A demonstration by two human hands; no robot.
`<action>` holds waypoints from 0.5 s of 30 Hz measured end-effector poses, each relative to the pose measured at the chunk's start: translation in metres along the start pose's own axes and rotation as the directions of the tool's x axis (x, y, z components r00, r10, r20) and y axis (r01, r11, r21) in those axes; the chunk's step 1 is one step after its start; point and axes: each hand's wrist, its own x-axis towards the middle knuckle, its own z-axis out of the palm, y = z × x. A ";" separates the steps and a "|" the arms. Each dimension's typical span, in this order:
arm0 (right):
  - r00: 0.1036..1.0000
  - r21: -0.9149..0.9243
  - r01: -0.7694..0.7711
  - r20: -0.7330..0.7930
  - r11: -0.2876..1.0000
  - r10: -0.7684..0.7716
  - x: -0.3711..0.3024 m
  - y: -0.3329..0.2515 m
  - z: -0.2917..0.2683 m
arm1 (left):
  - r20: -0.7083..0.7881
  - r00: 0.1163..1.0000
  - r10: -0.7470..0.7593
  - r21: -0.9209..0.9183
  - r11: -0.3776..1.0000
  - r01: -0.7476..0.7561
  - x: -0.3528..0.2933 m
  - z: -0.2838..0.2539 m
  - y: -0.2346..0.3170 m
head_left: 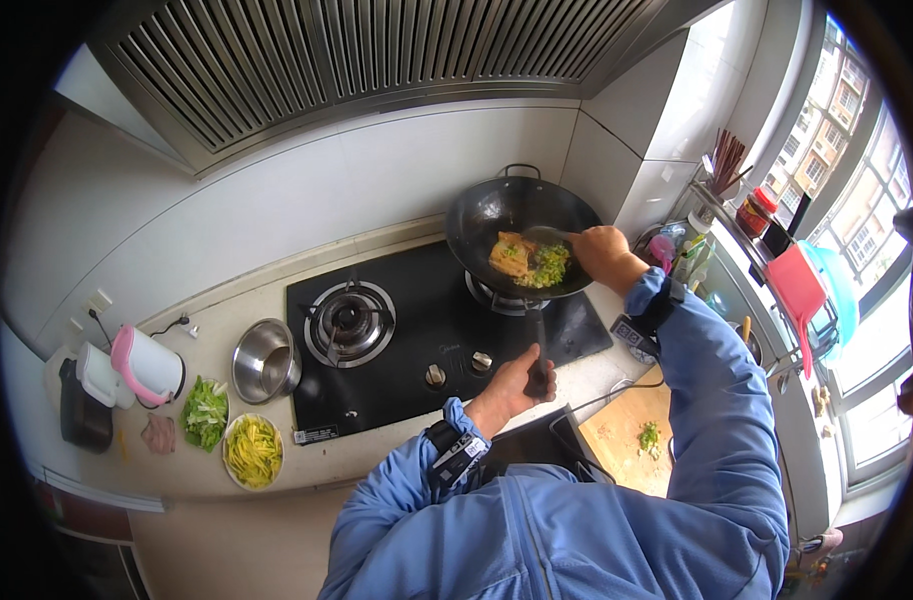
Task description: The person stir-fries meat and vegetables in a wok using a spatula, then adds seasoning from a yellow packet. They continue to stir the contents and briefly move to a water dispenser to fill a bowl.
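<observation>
A dark wok (474,215) sits tilted over the right burner of the black gas stove. My left hand (509,388) is wrapped round its long handle (536,330). Inside the wok lie a golden-brown fried piece of food (512,256) and a heap of chopped green pieces (548,266). My right hand (605,254) is over the wok's right rim, closed round the handle of a spatula (549,235). The spatula's head reaches in above the greens; its grip is hidden in my fist.
Left of the stove (377,400) stand a steel bowl (267,362), a plate of yellow strips (254,452), leafy greens (207,413) and sliced meat (160,435). A cutting board (627,440) with green scraps lies below my right arm. A rack (737,232) lines the window.
</observation>
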 end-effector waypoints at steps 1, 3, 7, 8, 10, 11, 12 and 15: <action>1.000 0.021 -0.011 -0.013 1.000 0.011 -0.006 0.004 -0.003 | 0.001 1.000 -0.002 0.006 1.000 0.002 0.001 0.000 0.000; 0.999 0.041 -0.019 -0.037 0.999 0.020 -0.021 0.007 -0.005 | 0.021 1.000 -0.016 -0.012 1.000 0.016 0.001 -0.002 0.001; 0.993 0.034 -0.046 -0.104 0.998 0.049 -0.045 0.021 -0.008 | 0.034 0.999 -0.006 0.025 1.000 0.005 0.003 -0.005 0.002; 0.992 0.057 -0.078 -0.097 0.995 0.084 -0.050 0.021 -0.006 | 0.048 0.999 -0.008 0.021 1.000 0.007 0.003 -0.006 0.002; 0.982 0.112 -0.130 -0.121 0.985 0.143 -0.058 0.020 0.001 | 0.041 0.999 -0.021 0.020 1.000 0.020 0.004 -0.007 0.002; 0.975 0.137 -0.124 -0.168 0.983 0.147 -0.061 0.017 0.006 | 0.047 0.999 -0.021 0.005 1.000 0.021 0.004 -0.007 0.002; 0.973 0.155 -0.133 -0.166 0.979 0.158 -0.065 0.015 0.011 | 0.042 0.999 -0.021 -0.006 1.000 0.021 0.005 -0.007 0.002; 0.971 0.234 -0.160 -0.138 0.959 0.196 -0.076 0.009 0.024 | 0.056 0.998 -0.026 0.000 1.000 0.026 0.005 -0.008 0.003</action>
